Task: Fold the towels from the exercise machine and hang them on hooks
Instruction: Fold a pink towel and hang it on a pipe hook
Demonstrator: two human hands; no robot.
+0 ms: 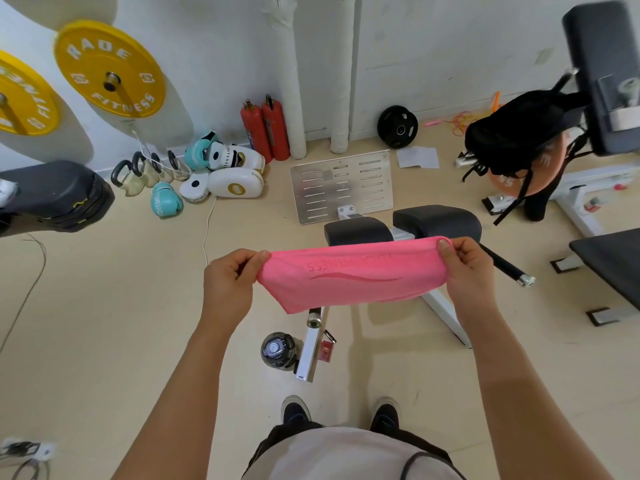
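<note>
Mid-fold, by the look of it: towel [349, 275] stretched in the air above the bench [401, 225], pinched at its top corners by left hand [228, 282] and right hand [465, 268], held well apart. Next, probably bringing corners together evenly. Hooks nowhere in view; towel lettering mirrored, hard to read.

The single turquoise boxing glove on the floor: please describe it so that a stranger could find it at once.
Start at the big yellow weight plate on the left wall and look down to the gear along the wall's foot. In front of the kettlebells, left of the white punch pads, lies the turquoise boxing glove, alone and nearest the viewer.
</note>
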